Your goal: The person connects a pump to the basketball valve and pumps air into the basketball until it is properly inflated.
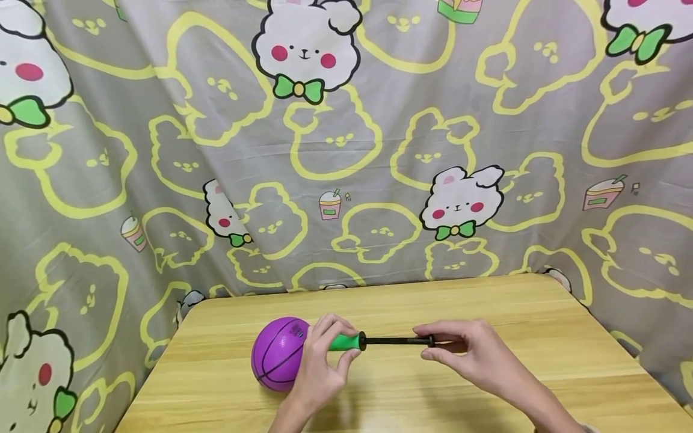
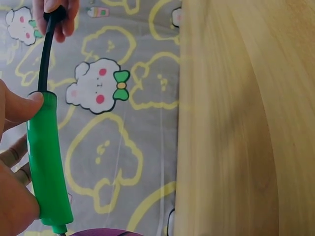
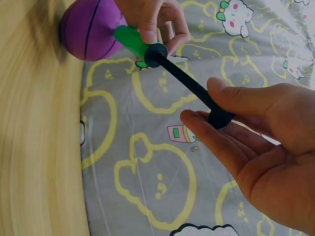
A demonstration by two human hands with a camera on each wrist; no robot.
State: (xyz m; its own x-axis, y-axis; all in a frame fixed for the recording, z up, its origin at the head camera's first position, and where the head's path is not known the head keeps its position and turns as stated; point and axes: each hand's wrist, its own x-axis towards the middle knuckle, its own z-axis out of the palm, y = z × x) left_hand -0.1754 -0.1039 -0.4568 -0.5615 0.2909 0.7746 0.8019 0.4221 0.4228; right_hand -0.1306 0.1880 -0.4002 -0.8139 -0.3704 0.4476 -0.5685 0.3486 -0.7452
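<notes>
A purple ball (image 1: 276,355) with black seams rests on the wooden table (image 1: 487,300), left of centre. A small hand pump is set against the ball. My left hand (image 1: 325,361) grips the pump's green barrel (image 1: 344,342) (image 2: 47,162) (image 3: 129,40). The black plunger rod (image 1: 397,341) (image 3: 189,86) is drawn out to the right. My right hand (image 1: 465,355) pinches the black handle (image 3: 220,118) (image 2: 54,14) at the rod's end between thumb and fingers. The ball (image 3: 88,27) shows at the top of the right wrist view.
A grey curtain (image 1: 346,150) printed with yellow bunny outlines and white bunnies hangs behind and around the table. The tabletop's rounded far corners sit at left (image 1: 189,307) and right (image 1: 563,282). Bare wood lies to the right of my hands.
</notes>
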